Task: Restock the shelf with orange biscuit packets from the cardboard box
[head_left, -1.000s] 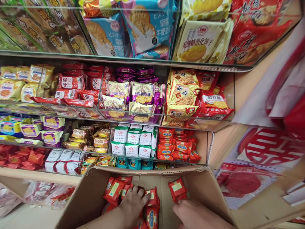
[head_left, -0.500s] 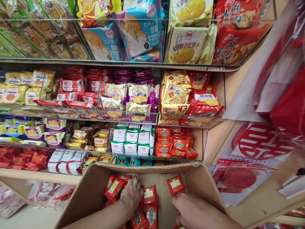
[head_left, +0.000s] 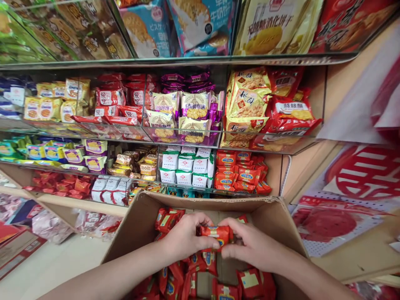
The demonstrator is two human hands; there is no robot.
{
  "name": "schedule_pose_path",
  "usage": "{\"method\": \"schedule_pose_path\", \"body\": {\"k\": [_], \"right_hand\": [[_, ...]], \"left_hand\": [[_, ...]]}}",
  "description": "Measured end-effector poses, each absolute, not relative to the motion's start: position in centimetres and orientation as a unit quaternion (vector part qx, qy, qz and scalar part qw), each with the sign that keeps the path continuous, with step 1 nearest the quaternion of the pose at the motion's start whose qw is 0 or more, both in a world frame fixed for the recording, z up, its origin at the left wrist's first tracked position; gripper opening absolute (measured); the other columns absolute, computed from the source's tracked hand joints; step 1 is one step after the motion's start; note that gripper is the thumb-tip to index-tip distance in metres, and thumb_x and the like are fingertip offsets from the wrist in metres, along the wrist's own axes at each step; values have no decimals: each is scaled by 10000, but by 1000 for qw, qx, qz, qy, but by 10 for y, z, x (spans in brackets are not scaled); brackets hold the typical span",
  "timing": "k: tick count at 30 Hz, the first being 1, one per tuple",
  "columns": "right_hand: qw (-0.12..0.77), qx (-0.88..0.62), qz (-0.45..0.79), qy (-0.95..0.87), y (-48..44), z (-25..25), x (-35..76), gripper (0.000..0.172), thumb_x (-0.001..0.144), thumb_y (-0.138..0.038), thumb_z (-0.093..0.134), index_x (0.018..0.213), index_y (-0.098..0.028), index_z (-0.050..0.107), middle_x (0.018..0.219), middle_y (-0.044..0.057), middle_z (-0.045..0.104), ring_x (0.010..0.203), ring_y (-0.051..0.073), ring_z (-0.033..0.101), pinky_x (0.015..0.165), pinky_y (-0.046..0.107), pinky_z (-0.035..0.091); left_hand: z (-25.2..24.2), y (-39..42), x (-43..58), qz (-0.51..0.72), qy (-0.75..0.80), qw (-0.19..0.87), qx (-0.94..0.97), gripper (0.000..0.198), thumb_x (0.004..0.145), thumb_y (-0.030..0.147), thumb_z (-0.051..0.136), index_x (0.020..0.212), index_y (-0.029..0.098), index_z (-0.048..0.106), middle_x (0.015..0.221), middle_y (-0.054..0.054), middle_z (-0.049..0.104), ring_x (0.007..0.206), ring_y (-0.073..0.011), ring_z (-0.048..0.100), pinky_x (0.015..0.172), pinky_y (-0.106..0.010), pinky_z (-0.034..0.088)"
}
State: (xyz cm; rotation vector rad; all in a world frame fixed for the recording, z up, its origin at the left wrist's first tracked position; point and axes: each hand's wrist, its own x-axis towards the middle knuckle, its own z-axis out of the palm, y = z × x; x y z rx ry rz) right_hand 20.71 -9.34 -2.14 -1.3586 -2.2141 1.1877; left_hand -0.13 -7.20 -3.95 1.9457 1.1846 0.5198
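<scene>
My left hand (head_left: pixel 189 235) and right hand (head_left: pixel 245 241) pinch one red packet (head_left: pixel 218 232). More packets (head_left: pixel 250 280) lie below, in the box (head_left: pixel 133 225).

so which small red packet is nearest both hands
The blue-labelled glossy red packet, pinched between the left hand and right hand; others lie lower in the brown cardboard box.

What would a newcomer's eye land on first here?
First, the small red packet pinched between the left hand and right hand, over an open cardboard box holding more red packets. Next, the large blue bags on the top shelf, and the red-and-white decoration at right.
</scene>
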Motion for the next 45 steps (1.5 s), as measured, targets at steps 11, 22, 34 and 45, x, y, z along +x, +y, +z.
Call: {"method": "schedule_pose_path", "body": {"k": [11, 22, 34, 45], "right_hand": [[310, -415, 599, -611, -88, -20, 207, 316, 805, -454, 482, 955, -177, 473, 659, -9, 573, 532, 116, 536, 496, 252, 448], [378, -429, 481, -665, -89, -1, 205, 247, 745, -243, 587, 972, -207, 497, 972, 33, 615, 914, 179, 573, 812, 315, 452], [511, -495, 310, -631, -102, -11, 196, 200, 776, -322, 552, 898, -221, 429, 799, 4, 565, 701, 130, 561, 613, 244, 469], [528, -637, 61, -558, -59, 21, 290, 175, 742, -278, 529, 875, -198, 609, 701, 20, 630, 551, 152, 598, 566, 282, 478]], "left_hand": [[-19, -77, 17, 408, 404, 668, 473, 372, 615, 408, 697, 853, 125, 661, 597, 16, 620, 545, -95, 555, 535, -203, 441], [-11, -75, 19, 362, 342, 683, 534, 312, 634, 276, 716, 859, 143, 545, 721, 12, 607, 619, -84, 566, 585, -184, 435], [2, -76, 54, 416, 320, 759, 385, 210, 714, 248, 645, 807, 147, 486, 787, -15, 592, 647, -79, 582, 639, -217, 469], [20, -17, -17, 271, 362, 85, 888, 185, 818, 238, 442, 890, 179, 602, 886, -54, 636, 853, -173, 569, 789, -293, 424]]}}
